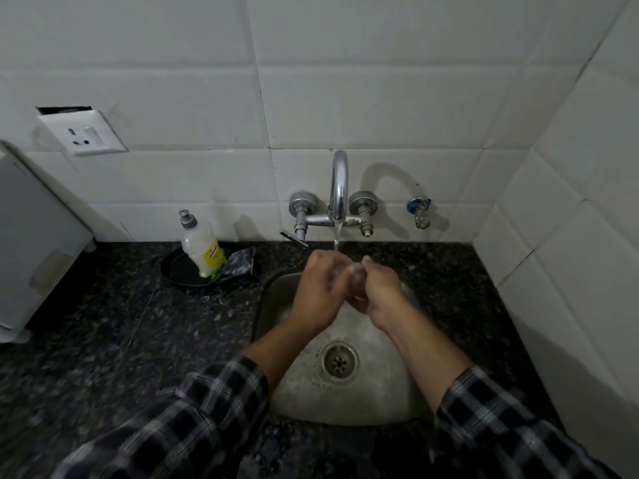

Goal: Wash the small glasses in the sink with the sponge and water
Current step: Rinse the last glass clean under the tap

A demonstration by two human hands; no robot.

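Now small glass (356,283) between both hands' grip.

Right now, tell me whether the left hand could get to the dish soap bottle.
Probably yes. The dish soap bottle stands on a dark plate left of the sink, with bare counter between it and the left hand. But that hand is wrapped around a small glass under the running tap, so it would have to let go first.

Your left hand (320,292) and right hand (378,295) blur together over a small glass (352,283), so you cannot tell its rim or your grip. The white appliance (31,236) is cut off at the left edge, your sleeves (193,420) at the near edge.
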